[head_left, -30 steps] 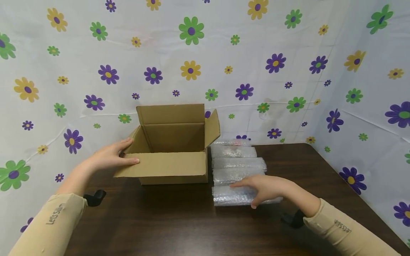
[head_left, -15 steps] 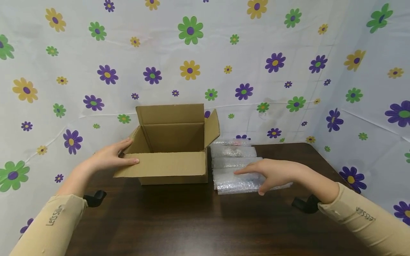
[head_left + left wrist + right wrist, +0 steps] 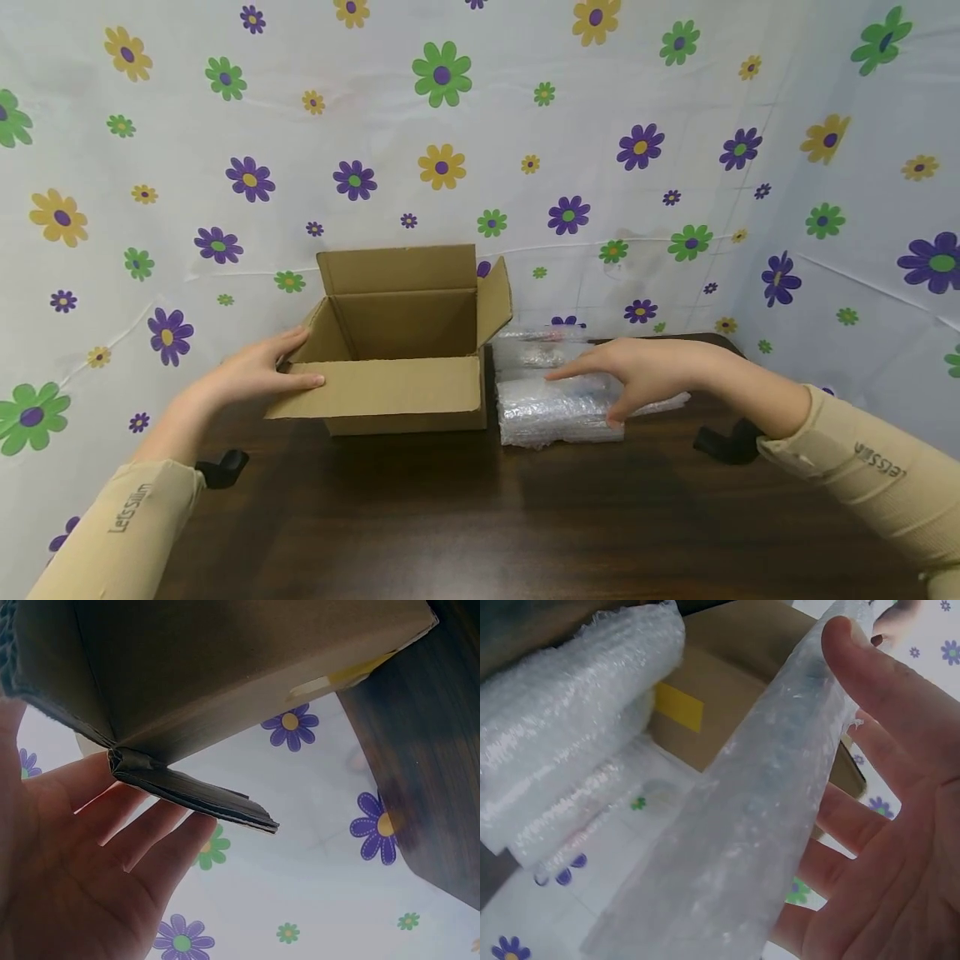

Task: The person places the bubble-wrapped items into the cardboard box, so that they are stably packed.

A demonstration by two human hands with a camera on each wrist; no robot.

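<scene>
An open cardboard box stands on the table with its flaps spread. My left hand grips its front left corner, the thumb on the front flap; in the left wrist view the fingers lie behind a side flap. Right of the box, my right hand holds a long bubble-wrapped package between thumb and fingers, raised above the others. The right wrist view shows this wrapped package close up, tapering towards the thumb; the contents are blurred by the wrap.
Several more bubble-wrapped packages lie in a row beside the box, partly hidden by the held one. The dark wooden table extends in front. A flower-patterned cloth hangs behind and at the right.
My right hand has lifted the nearest bubble-wrapped package from the row and moved it up and back over the others. The left hand stays at the box corner.
</scene>
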